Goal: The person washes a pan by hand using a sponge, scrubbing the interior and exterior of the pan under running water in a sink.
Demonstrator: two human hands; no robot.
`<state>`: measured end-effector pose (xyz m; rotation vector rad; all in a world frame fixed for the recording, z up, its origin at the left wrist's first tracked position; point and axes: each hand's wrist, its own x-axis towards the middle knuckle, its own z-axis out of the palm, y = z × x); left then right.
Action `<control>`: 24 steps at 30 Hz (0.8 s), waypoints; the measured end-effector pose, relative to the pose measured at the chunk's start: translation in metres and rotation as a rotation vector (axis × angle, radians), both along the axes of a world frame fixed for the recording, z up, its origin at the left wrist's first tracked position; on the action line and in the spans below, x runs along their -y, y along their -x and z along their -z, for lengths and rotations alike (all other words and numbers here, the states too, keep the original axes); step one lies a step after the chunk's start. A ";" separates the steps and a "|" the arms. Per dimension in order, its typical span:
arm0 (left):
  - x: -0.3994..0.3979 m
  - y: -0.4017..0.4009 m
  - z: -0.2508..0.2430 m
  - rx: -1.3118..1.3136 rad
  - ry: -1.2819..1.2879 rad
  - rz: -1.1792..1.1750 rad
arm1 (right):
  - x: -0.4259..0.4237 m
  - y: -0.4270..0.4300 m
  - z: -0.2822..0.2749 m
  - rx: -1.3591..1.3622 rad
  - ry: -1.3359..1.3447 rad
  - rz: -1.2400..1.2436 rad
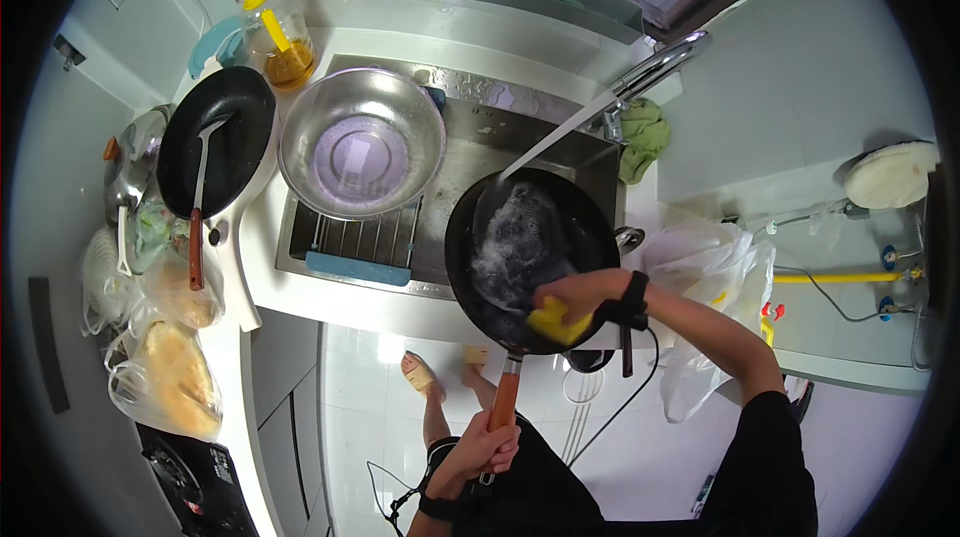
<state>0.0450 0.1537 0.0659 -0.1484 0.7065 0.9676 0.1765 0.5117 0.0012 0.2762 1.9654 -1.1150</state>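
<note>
My left hand (487, 447) grips the orange-brown handle (505, 396) of a black wok (592, 222), which rests over the front right of the steel sink (469, 154). Inside the wok, my right hand (574, 295) presses a yellow cloth or sponge (556, 321) against the near right wall. Foamy water (517, 248) lies in the wok. A stream runs into it from the chrome faucet (660, 64) at the upper right. The fingertips of my right hand are partly blurred.
A steel basin (360, 147) sits on a drying rack (358, 272) at the sink's left. Further left stand a black pan (217, 101) with a spatula (199, 195), an oil jug (281, 41) and bagged bread (176, 379). A green cloth (643, 139) and plastic bags (705, 259) are at the right.
</note>
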 end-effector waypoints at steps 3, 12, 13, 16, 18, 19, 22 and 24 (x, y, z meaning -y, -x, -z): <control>0.003 0.000 0.003 -0.114 -0.022 -0.003 | -0.040 0.012 -0.017 0.243 -0.354 0.097; -0.010 -0.008 -0.007 -0.050 0.069 0.053 | -0.001 0.109 0.049 -0.851 -0.285 0.598; -0.011 -0.005 -0.010 -0.042 0.091 0.043 | 0.017 0.111 0.034 -0.703 -0.187 0.578; -0.014 -0.001 -0.020 0.002 0.135 -0.005 | 0.049 0.096 -0.002 -0.405 0.039 0.345; -0.021 -0.009 -0.025 0.062 0.154 -0.031 | 0.042 0.056 -0.009 -0.330 0.137 0.206; -0.020 -0.008 -0.024 0.042 0.139 -0.037 | 0.034 0.035 -0.010 -0.253 0.099 0.125; -0.015 -0.003 -0.025 0.076 0.173 -0.070 | -0.006 0.009 -0.035 0.007 -0.087 -0.002; -0.020 -0.003 -0.030 0.079 0.174 -0.075 | -0.039 0.004 -0.029 0.085 -0.334 0.033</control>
